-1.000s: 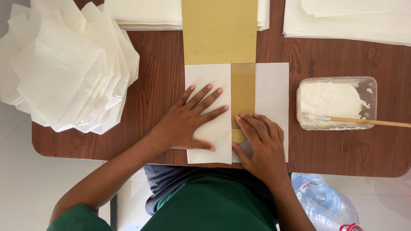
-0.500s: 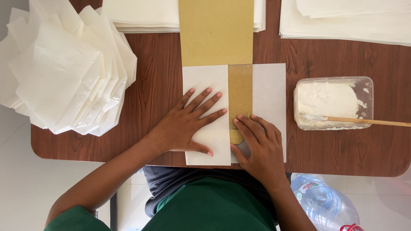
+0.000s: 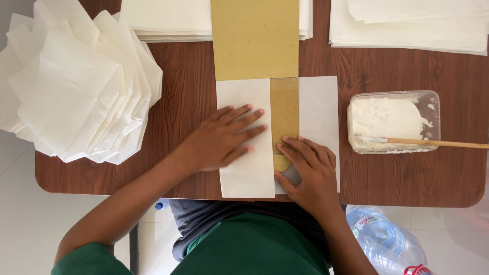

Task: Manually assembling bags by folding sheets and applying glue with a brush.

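Observation:
A white paper sheet (image 3: 318,109) lies at the table's near edge, its left part folded over as a flap (image 3: 244,173). A long tan cardboard strip (image 3: 254,38) runs from the far side down under the paper. My left hand (image 3: 221,137) lies flat on the folded flap, fingers spread toward the right. My right hand (image 3: 308,170) presses its fingertips on the lower end of the tan strip where it meets the right part of the sheet. Neither hand grips anything.
A fanned pile of folded white paper pieces (image 3: 71,86) fills the left side. Flat stacks of white sheets (image 3: 407,25) lie along the far edge. A clear tub of white paste (image 3: 392,122) with a wooden stick (image 3: 438,143) stands right. A plastic water bottle (image 3: 387,239) lies below the brown wooden table (image 3: 188,76).
My left hand has slid a little to the right across the folded flap. My right hand stays pressed on the strip's lower end.

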